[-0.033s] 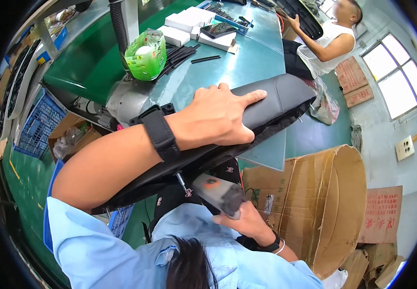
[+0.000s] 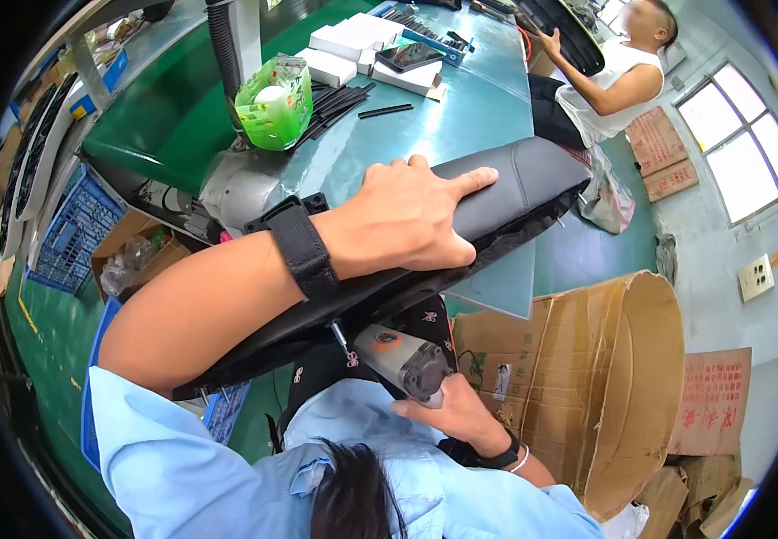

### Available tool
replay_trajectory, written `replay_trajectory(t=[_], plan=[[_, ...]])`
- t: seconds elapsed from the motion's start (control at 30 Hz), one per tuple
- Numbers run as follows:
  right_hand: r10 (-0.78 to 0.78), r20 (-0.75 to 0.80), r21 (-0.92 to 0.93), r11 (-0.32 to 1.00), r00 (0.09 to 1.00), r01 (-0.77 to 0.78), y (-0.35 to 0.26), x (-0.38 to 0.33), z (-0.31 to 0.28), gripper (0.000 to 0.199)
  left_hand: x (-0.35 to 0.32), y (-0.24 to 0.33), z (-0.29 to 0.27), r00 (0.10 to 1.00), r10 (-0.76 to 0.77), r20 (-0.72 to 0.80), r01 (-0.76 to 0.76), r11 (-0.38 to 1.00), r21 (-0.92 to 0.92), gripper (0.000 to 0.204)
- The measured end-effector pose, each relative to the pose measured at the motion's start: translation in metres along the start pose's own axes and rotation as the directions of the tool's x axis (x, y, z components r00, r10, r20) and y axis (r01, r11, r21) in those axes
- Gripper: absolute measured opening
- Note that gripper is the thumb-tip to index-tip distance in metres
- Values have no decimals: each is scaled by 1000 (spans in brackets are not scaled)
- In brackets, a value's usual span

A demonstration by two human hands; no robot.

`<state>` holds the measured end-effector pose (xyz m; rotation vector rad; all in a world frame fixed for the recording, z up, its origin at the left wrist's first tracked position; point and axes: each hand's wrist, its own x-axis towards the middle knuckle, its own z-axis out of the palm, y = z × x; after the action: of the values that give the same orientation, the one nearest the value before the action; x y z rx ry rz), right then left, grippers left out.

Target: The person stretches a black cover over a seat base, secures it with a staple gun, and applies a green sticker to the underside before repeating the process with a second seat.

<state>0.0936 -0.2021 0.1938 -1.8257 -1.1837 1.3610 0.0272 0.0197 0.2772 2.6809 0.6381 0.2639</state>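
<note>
A long, padded motorcycle-style seat with a black-grey cover lies slantwise across my lap, its far end over the table corner. My left hand rests on top with thumb and index finger spread; the other fingers are partly hidden at the far edge. Below the seat, my right hand is closed around a grey power tool, apparently an air impact wrench, with an orange mark. The front of this tool is hidden under the seat. A metal bolt sticks out from the seat's underside beside it.
The green table carries white boxes, a phone, black strips and a green bag. A big cardboard box stands at my right. Blue crates are left. A co-worker holds a black part.
The impact wrench, smeared by motion before, is sharp now and has shifted slightly in my right hand's grip. My left hand and the seat stay as they were.
</note>
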Motion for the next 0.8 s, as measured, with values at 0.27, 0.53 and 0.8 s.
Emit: replay_trajectory(t=[0.27, 0.53, 0.8], plan=[[-65, -211, 78, 994, 975, 83, 20, -21, -34, 32, 36, -10, -14, 990, -51, 130, 74, 982, -174, 83], [-12, -413, 170, 981, 911, 90, 36, -47, -68, 35, 143, 13, 23, 993, -92, 74, 103, 979, -175, 86], [-129, -384, -11, 991, 914, 135, 25, -21, -70, 40, 152, 42, 28, 990, -108, 92, 119, 986, -121, 84]])
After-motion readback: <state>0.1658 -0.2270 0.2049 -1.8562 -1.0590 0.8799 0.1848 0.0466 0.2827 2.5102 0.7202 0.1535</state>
